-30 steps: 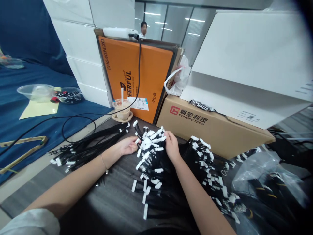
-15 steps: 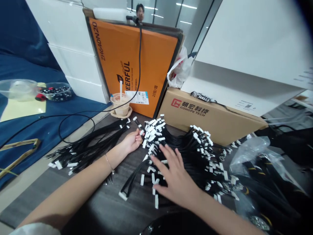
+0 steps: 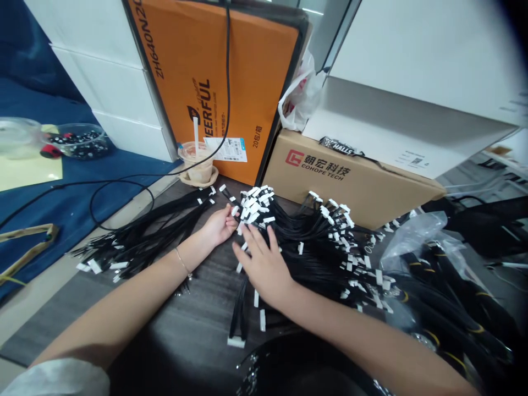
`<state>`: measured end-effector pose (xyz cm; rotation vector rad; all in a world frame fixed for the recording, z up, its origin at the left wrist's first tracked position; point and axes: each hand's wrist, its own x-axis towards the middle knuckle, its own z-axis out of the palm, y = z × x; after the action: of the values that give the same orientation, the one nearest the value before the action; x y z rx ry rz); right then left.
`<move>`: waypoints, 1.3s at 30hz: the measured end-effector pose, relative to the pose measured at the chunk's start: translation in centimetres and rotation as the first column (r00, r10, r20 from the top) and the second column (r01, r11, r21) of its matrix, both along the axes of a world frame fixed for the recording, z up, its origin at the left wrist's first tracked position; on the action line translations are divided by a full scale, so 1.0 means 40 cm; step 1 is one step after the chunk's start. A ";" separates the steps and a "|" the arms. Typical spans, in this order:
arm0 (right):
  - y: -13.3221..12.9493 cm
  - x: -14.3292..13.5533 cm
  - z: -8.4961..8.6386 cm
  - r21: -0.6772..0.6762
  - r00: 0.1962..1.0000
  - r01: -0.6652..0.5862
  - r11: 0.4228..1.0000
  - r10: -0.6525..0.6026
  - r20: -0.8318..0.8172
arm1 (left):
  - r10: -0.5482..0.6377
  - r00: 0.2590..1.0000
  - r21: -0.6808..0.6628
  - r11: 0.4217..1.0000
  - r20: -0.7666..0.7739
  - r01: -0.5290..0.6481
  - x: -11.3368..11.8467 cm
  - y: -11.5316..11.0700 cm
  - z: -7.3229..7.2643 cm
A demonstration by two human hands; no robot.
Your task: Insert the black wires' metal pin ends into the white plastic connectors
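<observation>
A large heap of black cables (image 3: 313, 269) with white connectors (image 3: 256, 202) lies on the dark tabletop (image 3: 193, 313). My left hand (image 3: 221, 224) is at the heap's left edge, its fingers curled and pinched at a white connector with a short black wire. Over the front of the connectors, my right hand (image 3: 266, 264) is spread palm down, fingers apart, its fingertips at the cables. Below it a looped cable ends in a wide white connector (image 3: 236, 342). Another bundle of black cables (image 3: 165, 225) lies left of my left hand.
A drink cup (image 3: 198, 162) stands before an orange box (image 3: 247, 82). Behind the heap is a brown carton (image 3: 350, 184). Bagged cables (image 3: 449, 280) lie at the right. A black cord (image 3: 228, 71) loops down at the left. A bead bowl (image 3: 82, 142) sits on blue cloth.
My right hand has moved left and up, closer to my left hand. The looped cable with the wide connector has swung to the right. The head view has tilted downward.
</observation>
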<state>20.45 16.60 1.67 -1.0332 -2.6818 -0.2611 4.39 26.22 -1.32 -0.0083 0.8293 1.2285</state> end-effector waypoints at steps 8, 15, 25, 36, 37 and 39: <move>0.196 0.060 -0.020 -0.011 0.968 0.223 0.975 -0.223 -0.114 | 0.085 0.987 0.101 0.992 -0.134 -0.072 0.003 -0.014 -0.008; 0.282 0.103 0.006 -0.053 0.914 0.346 0.937 -0.349 -0.204 | 0.110 0.958 0.135 0.988 -0.266 -0.077 -0.016 -0.061 -0.013; 0.240 0.153 0.101 -0.281 0.950 0.248 0.927 -0.289 -0.118 | -0.123 0.973 0.097 0.985 -0.194 0.144 -0.048 -0.112 0.018; 0.182 0.012 0.170 -0.244 1.000 -0.002 0.970 -0.004 -0.024 | -0.222 0.969 0.171 0.956 -0.105 0.238 -0.026 -0.078 -0.002; 0.202 -0.005 0.140 -0.223 1.000 0.010 0.975 -0.008 0.010 | -0.215 0.970 0.172 0.957 -0.113 0.232 -0.027 -0.079 -0.007; 0.238 -0.026 0.092 -0.186 0.997 -0.007 0.983 0.021 0.073 | -0.199 0.971 0.171 0.960 -0.135 0.220 -0.032 -0.083 -0.015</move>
<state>19.42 26.11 5.36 -1.0752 -2.8236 -0.0480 3.12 22.89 -1.92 0.2985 0.7921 1.1078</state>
